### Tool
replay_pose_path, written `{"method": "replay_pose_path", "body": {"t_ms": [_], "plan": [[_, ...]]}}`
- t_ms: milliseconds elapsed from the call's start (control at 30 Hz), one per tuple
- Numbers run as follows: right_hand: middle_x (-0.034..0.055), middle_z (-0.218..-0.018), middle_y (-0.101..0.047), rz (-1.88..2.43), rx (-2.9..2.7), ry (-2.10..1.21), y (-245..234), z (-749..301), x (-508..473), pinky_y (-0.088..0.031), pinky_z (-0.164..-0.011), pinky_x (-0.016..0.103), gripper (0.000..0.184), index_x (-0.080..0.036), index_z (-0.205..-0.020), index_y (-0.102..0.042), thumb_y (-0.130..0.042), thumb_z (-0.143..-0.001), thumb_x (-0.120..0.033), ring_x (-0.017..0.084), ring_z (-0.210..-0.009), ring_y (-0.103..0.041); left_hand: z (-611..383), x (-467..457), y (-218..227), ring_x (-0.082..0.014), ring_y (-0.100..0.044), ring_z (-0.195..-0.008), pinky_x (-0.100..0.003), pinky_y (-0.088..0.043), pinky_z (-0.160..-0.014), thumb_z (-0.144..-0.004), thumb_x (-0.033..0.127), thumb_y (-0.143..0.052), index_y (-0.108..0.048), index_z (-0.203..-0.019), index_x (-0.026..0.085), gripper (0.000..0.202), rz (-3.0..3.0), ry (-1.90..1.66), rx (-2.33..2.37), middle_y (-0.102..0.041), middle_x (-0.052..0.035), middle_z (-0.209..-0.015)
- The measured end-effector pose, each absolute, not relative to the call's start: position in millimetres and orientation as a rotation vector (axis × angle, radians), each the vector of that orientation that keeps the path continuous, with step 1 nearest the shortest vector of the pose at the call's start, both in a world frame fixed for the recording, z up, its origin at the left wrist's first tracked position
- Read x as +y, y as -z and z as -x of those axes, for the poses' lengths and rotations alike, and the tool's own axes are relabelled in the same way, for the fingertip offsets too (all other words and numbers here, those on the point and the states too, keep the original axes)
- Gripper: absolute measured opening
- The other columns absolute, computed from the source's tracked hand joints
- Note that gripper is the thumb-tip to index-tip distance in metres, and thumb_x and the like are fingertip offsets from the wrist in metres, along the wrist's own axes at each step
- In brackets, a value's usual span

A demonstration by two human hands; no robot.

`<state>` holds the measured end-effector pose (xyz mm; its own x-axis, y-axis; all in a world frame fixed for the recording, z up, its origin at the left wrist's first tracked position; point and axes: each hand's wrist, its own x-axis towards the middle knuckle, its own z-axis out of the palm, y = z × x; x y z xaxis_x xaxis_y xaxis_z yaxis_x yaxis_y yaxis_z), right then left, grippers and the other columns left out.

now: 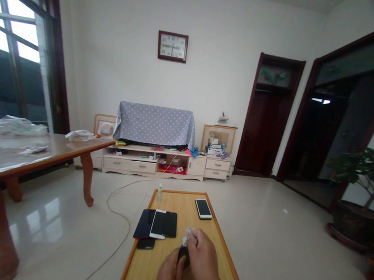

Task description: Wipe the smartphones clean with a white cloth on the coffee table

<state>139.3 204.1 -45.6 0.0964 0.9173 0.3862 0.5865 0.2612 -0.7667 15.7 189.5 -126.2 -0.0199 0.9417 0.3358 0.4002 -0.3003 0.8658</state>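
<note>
Though near rim (229,256), right hand (205,255) clear

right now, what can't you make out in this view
In the head view:
- dark object: mostly covered by the left hand and right hand
- white wad: partly behind the right hand, material unclear
- small bottle: too small to read any label
- large wooden table: cut off by the left edge
</note>
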Motion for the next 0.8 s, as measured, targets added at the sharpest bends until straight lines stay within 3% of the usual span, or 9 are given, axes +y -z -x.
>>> {"method": "replay_pose_path", "body": {"t_ms": [300, 567, 800], "plan": [[-0.0001, -0.073, -0.068, 1.463, -1.538, -0.445, 46.2, -152.7, 213.7, -0.037, -0.062, 0.025, 0.025, -0.024, -0.077, -0.062, -0.050, -0.095, -0.035, 0.018, -0.069, -0.064, -16.5, 189.7, 130.3, -0.0230, -0.072, -0.098, -0.033, -0.058, -0.088, -0.095, 0.046, -0.044, -0.069, -0.113, 0.021, 0.040, -1.721, -1.306, 1.444, -0.076, -0.0118, -0.108], [0.0001, -0.084, -0.070, 1.426, -1.662, -0.407, 48.3, -128.6, 196.3, -0.038, -0.067, 0.024, 0.020, -0.026, -0.082, -0.064, -0.050, -0.096, -0.032, 0.017, -0.076, -0.064, -16.3, 191.6, 130.0, -0.0235, -0.072, -0.104, -0.031, -0.058, -0.089, -0.095, 0.046, -0.045, -0.065, -0.124, 0.020, 0.044, -1.758, -1.294, 1.382, -0.075, -0.0123, -0.117], [-0.0003, -0.077, -0.068, 1.525, -1.568, -0.406, 43.8, -151.1, 211.7, -0.037, -0.065, 0.026, 0.025, -0.025, -0.079, -0.061, -0.047, -0.098, -0.033, 0.018, -0.074, -0.064, -13.3, 192.8, 136.1, -0.0247, -0.072, -0.099, -0.035, -0.058, -0.088, -0.094, 0.049, -0.045, -0.069, -0.112, 0.020, 0.043, -1.747, -1.320, 1.500, -0.076, -0.0129, -0.108]]}}
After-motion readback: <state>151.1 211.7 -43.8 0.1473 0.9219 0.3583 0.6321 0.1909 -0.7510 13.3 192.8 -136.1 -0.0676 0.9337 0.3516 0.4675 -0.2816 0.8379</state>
